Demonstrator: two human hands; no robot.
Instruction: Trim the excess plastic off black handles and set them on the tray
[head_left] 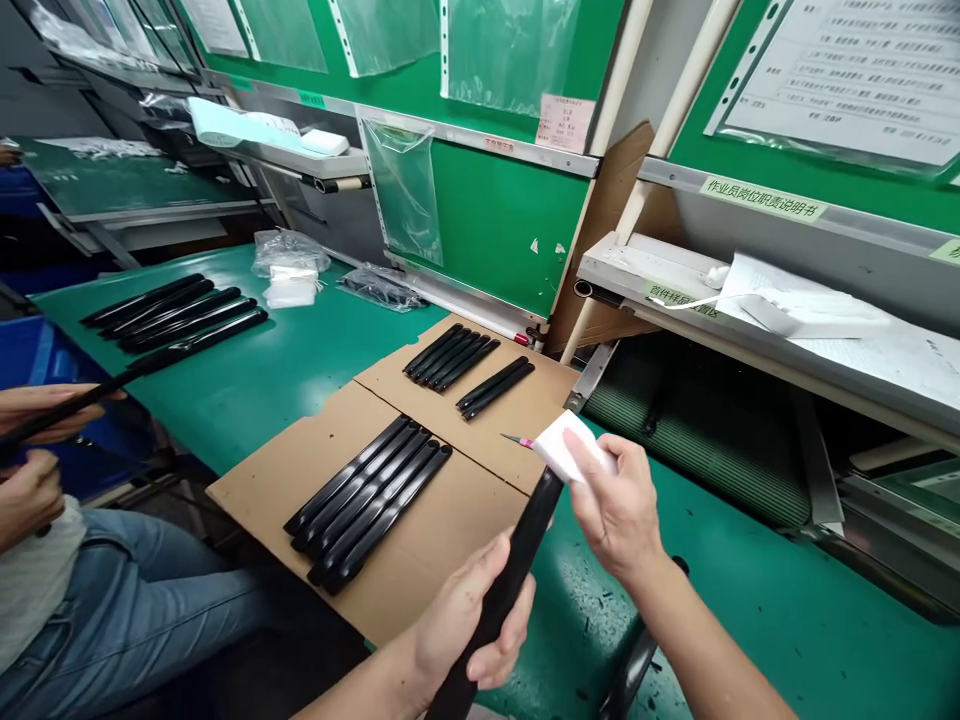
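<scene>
My left hand (480,610) is closed around a long black plastic part (517,560), which slants up and away from me. In my right hand (619,500) is a folded white cloth (562,445), pressed at the upper end of that part. A thin pointed tool with a pink section (519,440) sticks out from beside the cloth, its rear hidden by the cloth and fingers. Several similar glossy black parts (371,500) lie in a row on the cardboard sheet (420,570), left of my hands. Smaller groups of black parts (450,357) rest farther back on it.
At the left, a co-worker's hands (37,430) hold another black part. More black parts (176,312) and plastic bags (289,255) lie on the green table (300,400). A dark ribbed conveyor belt (697,430) sits beneath the right shelf (750,310). Black scraps dot the table near me.
</scene>
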